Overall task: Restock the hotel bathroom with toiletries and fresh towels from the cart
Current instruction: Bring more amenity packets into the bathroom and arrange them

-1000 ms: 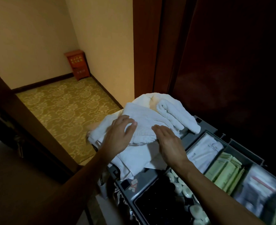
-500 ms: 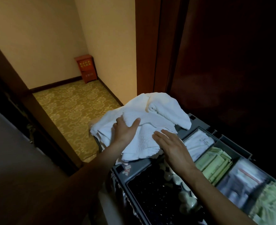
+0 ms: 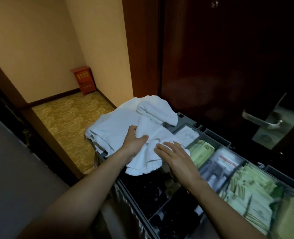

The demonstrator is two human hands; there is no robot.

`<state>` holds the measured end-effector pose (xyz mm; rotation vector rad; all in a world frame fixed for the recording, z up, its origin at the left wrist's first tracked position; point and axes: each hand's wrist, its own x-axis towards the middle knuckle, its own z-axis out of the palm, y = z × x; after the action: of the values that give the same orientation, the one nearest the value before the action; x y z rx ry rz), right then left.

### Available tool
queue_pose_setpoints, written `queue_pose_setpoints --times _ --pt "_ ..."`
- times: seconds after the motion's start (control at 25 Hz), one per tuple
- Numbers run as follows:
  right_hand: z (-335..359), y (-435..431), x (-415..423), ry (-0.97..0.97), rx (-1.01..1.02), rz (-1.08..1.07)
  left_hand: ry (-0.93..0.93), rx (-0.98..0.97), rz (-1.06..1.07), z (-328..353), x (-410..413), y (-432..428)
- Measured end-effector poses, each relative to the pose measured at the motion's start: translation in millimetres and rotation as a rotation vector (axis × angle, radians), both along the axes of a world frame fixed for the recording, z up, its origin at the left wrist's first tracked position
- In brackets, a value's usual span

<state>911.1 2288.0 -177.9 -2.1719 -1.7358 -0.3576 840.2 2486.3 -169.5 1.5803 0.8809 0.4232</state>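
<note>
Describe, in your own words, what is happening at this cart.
A person stands at a housekeeping cart beside a dark wooden door. Their left hand grips a white towel from the heap of towels at the cart's far end, while the right hand rests with straight fingers on the same towel. Compartments alongside hold green sachets and other toiletries. The towel is not yet clear of the cart.

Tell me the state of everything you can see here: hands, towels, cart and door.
left hand, grips the top towel
right hand, open, fingers flat on that towel
top towel, crumpled, atop the towel pile
towel pile, loosely heaped on the cart
cart, compartments stocked with packets
door, appears shut
</note>
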Motion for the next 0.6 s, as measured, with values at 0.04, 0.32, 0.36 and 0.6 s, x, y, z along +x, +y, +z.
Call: queue_pose_setpoints --times 0.04,0.32,0.36,0.6 --pt "0 -10 -1 0.003 -0.001 -0.009 -0.016 0.039 -0.016 3 -2 -10" --pt "-14 -87 -9 0.11 -0.14 -0.005 -0.202 0.333 0.013 34 -9 -105" --pt "-12 -94 -11 0.121 -0.136 -0.003 -0.224 0.347 0.004 40 -8 -116" --pt "24 -119 -12 0.211 -0.018 -0.068 -0.298 0.368 -0.054 72 0 -136"
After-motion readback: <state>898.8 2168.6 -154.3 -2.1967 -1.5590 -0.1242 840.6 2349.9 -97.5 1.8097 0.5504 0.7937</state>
